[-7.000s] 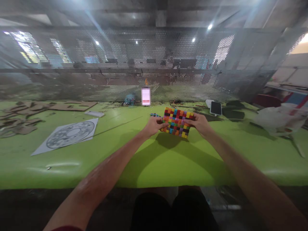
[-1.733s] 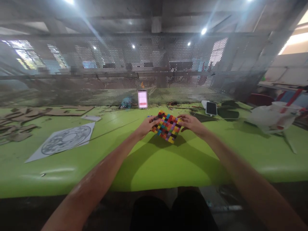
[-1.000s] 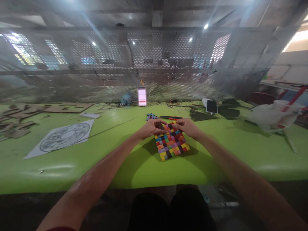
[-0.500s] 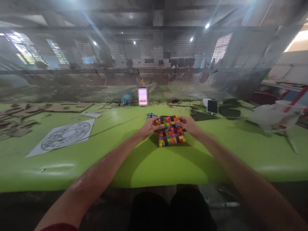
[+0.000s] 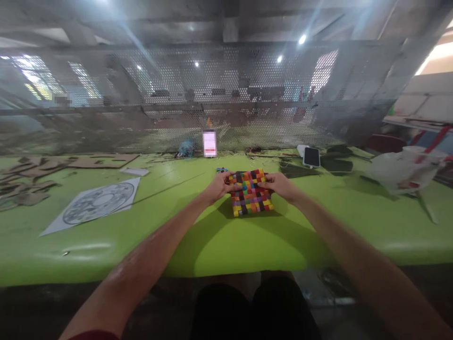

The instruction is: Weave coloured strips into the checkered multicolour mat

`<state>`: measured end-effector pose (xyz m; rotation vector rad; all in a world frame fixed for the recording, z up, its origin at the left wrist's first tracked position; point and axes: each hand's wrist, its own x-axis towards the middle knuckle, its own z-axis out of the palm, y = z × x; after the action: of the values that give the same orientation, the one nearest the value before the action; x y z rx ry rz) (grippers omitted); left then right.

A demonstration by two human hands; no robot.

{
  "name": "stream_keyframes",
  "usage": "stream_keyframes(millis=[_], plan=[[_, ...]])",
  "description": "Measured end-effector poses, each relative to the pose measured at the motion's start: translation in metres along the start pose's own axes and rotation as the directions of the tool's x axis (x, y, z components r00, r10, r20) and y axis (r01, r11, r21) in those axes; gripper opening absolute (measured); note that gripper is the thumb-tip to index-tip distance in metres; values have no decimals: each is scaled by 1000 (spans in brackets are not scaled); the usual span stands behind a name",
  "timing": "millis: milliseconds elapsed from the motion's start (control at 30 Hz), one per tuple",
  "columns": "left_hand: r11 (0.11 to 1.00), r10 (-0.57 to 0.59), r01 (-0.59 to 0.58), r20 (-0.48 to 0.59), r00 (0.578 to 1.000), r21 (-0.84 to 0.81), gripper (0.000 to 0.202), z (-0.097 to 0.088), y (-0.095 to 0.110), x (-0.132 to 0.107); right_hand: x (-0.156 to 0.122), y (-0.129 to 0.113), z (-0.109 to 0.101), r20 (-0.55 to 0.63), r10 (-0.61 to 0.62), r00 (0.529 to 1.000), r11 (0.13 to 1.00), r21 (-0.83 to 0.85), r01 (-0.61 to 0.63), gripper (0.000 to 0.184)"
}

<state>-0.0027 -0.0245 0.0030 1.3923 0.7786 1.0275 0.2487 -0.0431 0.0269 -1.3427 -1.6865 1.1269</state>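
A square woven piece (image 5: 252, 198) of many-coloured flat strips, in yellow, red, orange, purple and dark tones, is tilted up over the green table. My left hand (image 5: 220, 187) grips its upper left edge, thumb lying across the front. On the upper right edge my right hand (image 5: 280, 186) is closed in the same way, with its thumb in front. The fingers behind the piece are hidden. Just past my left hand lies a small patterned item (image 5: 222, 170) in blue and purple, partly covered.
Cardboard scraps (image 5: 71, 162) and a printed circular pattern sheet (image 5: 101, 203) lie on the left. A phone (image 5: 209, 143) stands at the back against a perforated metal screen (image 5: 240, 113). Rightward are a dark-screened device (image 5: 311, 157), dark flat strips (image 5: 299, 169) and a white plastic bag (image 5: 396, 172).
Both hands keep hold of the woven piece in nearly the same place. My right thumb has shifted slightly on its front. The camera view has moved a little.
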Motion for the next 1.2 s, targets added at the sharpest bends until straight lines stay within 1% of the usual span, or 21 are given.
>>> stream_keyframes(millis=[133,233,367,467,567,667,733,833,933,1000,1067,1133,1200], plan=[[1000,15,-15,22,1000,8,57,0,3,-2,0,-2,-1,-3,24,1000,1000,-4,-24,13],[998,30,-32,25,999,48,56,-3,1,0,-1,-2,0,-4,27,1000,1000,11,-27,11],[989,65,-64,1,998,135,57,-9,-8,4,0,0,0,-113,21,993,1000,3,-20,10],[988,82,-76,-43,996,138,59,-8,-10,6,2,3,0,-188,61,980,996,68,-49,16],[991,94,-88,-63,994,100,62,-1,-8,6,5,6,1,-206,108,973,984,159,-75,22],[992,101,-95,-63,993,85,62,3,-4,5,6,7,1,-231,103,968,981,185,-60,33],[991,106,-101,-63,992,85,61,4,-2,4,5,6,0,-228,63,972,985,169,-24,40],[992,94,-89,-48,994,93,60,3,-1,2,3,5,-2,-186,2,982,991,134,23,39],[989,70,-62,-57,996,131,55,1,0,0,0,3,-2,-120,24,992,985,174,-3,25],[989,57,-48,-60,997,142,56,-2,3,-1,-1,1,-1,-89,42,995,979,202,-24,16],[992,37,-37,3,999,122,64,-7,8,-3,-2,-1,-3,-102,13,995,986,168,4,14],[996,20,-32,139,990,89,74,-11,16,-7,-2,-3,-7,-116,-62,991,995,74,71,16],[995,-34,8,254,967,102,69,-13,23,-12,-2,-6,-14,-99,-146,984,989,-40,142,21]])
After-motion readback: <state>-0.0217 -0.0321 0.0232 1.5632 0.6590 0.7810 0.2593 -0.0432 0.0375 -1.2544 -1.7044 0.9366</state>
